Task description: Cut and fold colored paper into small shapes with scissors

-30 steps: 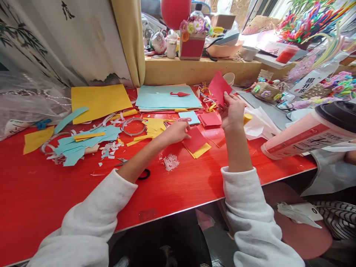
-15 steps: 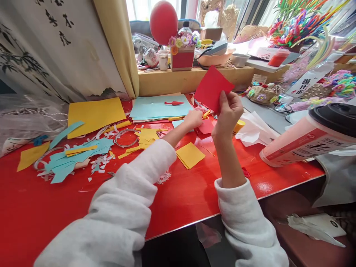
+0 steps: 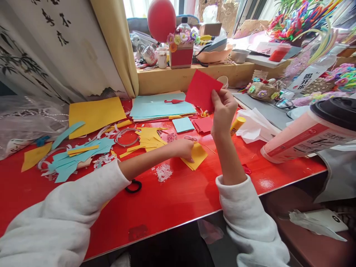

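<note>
My right hand [image 3: 226, 111] is raised above the table, pinching a square of red paper [image 3: 202, 89] by its lower right edge between thumb and fingers. My left hand [image 3: 184, 149] is low over the table, its fingers curled, at a small pile of yellow paper squares [image 3: 199, 158]. Beside the top of that hand shows a pink, loop-like thing [image 3: 190, 138], partly hidden; I cannot make out what it is. Behind the left hand lie a pale blue paper square pile [image 3: 183, 125] and red paper squares [image 3: 203, 125]. A yellow glue stick [image 3: 237, 124] is close to my right wrist.
Paper scraps [image 3: 66, 159] and wire rings [image 3: 126, 137] cover the table's left. White shreds [image 3: 163, 172] and a black ring [image 3: 133, 186] lie nearer me. Blue sheets [image 3: 158, 107] hold a red cutout. A large pink cup [image 3: 297, 135] leans at the right.
My left hand has moved from the red squares toward me, down to the yellow squares. My right hand has shifted slightly left, still holding the red paper square.
</note>
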`<state>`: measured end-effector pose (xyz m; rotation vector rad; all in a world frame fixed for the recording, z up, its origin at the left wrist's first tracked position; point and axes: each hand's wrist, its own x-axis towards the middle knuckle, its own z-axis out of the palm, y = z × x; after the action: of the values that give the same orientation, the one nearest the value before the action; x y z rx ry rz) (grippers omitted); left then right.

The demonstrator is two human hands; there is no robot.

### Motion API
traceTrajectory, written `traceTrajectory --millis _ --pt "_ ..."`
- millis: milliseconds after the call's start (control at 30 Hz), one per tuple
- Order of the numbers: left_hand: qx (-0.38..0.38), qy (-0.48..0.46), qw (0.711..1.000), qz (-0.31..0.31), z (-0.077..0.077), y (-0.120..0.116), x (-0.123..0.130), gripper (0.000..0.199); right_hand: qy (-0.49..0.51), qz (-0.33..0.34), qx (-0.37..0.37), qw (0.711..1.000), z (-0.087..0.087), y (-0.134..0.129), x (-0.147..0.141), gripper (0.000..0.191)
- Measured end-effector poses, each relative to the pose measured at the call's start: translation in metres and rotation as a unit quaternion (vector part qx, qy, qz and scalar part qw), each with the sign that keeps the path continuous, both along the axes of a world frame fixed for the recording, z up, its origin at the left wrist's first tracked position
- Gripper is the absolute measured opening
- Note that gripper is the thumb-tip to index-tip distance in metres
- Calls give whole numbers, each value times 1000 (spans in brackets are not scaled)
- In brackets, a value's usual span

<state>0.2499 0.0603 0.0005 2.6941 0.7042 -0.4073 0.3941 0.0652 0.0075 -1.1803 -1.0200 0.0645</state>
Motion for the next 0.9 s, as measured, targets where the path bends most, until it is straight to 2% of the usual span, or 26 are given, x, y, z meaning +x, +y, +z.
traceTrajectory --millis 100,167,233,267,333,400,467,533,633,700,767,833,900 --pt "5 -20 1000 5 -6 -4 -3 60 29 36 -8 999 0 -1 -5 16" --pt "-26 -31 999 30 -1 -8 -9 54 47 54 -24 997 0 -2 -6 10" --pt "-68 -47 996 42 12 -8 -19 44 57 65 -68 994 -2 -1 -6 7" --pt "-78 -67 994 29 21 -5 -25 39 63 73 -99 990 -3 -1 -5 7" --pt "-92 -115 988 47 41 8 -38 44 79 111 -156 978 -7 0 -4 9" --pt "-14 -184 978 96 57 28 -49 53 86 202 -192 956 -9 -1 -5 9" --pt "77 -207 970 99 63 50 -56 57 82 314 -208 923 -9 -5 -9 17" --pt "109 -194 973 60 62 66 -58 55 83 395 -219 888 -6 -10 -15 28" --pt "119 -174 977 17 52 76 -56 55 84 435 -235 865 -2 -16 -21 34" --pt "109 -173 979 13 46 75 -52 55 61 429 -242 868 -1 -17 -22 32" --pt "104 -217 970 32 41 73 -49 58 49 404 -233 883 -3 -15 -21 26" --pt "83 -307 945 81 35 73 -48 66 63 379 -205 900 -5 -11 -16 20" --pt "16 -398 908 133 27 73 -47 64 72 376 -176 907 -7 -9 -11 17"
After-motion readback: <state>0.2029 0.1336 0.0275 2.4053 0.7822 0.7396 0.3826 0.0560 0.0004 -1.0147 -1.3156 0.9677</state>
